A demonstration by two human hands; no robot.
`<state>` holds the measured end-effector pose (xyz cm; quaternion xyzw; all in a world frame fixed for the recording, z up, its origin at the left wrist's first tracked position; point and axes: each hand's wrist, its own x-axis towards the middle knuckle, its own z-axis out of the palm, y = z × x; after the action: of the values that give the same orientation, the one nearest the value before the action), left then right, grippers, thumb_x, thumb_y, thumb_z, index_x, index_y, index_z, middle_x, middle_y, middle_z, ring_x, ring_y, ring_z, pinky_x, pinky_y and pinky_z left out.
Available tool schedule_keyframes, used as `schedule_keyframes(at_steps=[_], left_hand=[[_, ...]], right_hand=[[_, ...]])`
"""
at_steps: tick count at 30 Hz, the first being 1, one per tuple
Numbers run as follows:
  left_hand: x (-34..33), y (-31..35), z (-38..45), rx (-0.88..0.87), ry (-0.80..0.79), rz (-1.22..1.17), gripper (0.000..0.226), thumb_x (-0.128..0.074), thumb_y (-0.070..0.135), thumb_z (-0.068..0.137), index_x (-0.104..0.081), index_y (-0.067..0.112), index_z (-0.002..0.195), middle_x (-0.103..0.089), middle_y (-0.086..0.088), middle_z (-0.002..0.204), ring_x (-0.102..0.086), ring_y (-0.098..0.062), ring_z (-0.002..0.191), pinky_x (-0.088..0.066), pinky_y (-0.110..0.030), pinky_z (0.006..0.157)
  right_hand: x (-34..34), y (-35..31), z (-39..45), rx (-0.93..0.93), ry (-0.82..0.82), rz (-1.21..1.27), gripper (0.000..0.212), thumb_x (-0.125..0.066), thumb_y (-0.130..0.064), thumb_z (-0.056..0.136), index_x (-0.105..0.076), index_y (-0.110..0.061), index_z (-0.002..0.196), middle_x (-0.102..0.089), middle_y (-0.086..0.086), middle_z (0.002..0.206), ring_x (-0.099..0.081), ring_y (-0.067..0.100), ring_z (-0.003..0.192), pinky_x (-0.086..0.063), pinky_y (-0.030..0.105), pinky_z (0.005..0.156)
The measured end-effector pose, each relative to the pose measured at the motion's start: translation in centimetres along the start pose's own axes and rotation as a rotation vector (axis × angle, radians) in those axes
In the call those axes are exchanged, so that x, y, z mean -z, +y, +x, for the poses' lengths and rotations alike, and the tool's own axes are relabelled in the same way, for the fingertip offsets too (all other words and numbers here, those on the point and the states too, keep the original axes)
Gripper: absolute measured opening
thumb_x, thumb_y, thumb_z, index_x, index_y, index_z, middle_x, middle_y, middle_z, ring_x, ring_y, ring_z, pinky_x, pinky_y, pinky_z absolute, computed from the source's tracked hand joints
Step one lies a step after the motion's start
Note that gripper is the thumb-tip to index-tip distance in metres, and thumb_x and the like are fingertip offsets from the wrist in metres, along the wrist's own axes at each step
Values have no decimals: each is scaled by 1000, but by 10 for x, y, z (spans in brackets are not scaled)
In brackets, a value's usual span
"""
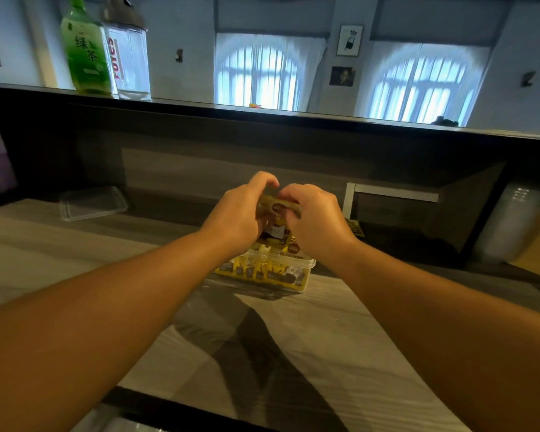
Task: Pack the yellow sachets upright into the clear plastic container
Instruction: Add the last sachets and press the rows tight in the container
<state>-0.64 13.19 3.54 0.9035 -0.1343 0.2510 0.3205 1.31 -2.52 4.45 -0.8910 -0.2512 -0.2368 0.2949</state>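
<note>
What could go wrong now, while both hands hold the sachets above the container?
1. The yellow sachets held by the left hand and right hand may bend or tilt instead of standing upright.
2. The clear plastic container already looks crowded, and nothing steadies it, so pushing may slide it.

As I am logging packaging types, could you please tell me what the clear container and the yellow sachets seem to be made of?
The clear rectangular plastic container looks like thin, glossy, see-through plastic: the sachets inside show through its wall. The yellow printed sachets seem to be printed film or foil laminate, slightly shiny; which one cannot be told.
</note>
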Motion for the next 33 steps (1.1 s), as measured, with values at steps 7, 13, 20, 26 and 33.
schedule_keyframes(at_steps=[7, 13, 20, 26, 33], left_hand=[[-7, -9, -3, -66, -124, 411, 30, -66, 16, 91, -59, 30, 117, -62, 5, 110, -62, -17, 97, -57, -39, 81], [-14, -21, -10, 15, -313, 480, 33, -58, 13, 94, -60, 23, 125, -58, 0, 122, -59, -22, 104, -55, -41, 85], [-18, -20, -11, -105, -312, 534, 24, -47, 27, 98, -52, 32, 121, -66, 0, 114, -62, -25, 99, -54, -45, 80], [-16, -2, 11, -104, -373, 741, 20, -43, 37, 97, -62, 31, 97, -58, 7, 96, -54, -11, 80, -50, -32, 65], [-75, 56, 17, -437, -57, 439, 27, -54, 24, 88, -60, 23, 114, -54, 0, 110, -51, -17, 94, -46, -32, 74]], right_hand=[[-7, 3, -15, 17, -126, -38, 22, -61, -12, 96, -52, -29, 107, -59, -9, 99, -59, 9, 87, -55, 26, 76], [-15, 12, -9, 47, -246, -158, 21, -59, -17, 97, -67, -28, 113, -62, -6, 107, -57, 11, 96, -53, 30, 87], [-12, 25, -3, 30, -371, -119, 21, -60, -13, 96, -70, -29, 102, -65, -9, 98, -61, 11, 91, -54, 27, 81], [-7, 58, 6, -122, -179, 149, 13, -58, -23, 98, -71, -26, 99, -66, -12, 88, -63, 4, 82, -51, 17, 69], [-12, 127, 12, -544, -283, -111, 28, -53, -13, 99, -56, -16, 126, -59, 12, 130, -56, 30, 118, -46, 42, 103]])
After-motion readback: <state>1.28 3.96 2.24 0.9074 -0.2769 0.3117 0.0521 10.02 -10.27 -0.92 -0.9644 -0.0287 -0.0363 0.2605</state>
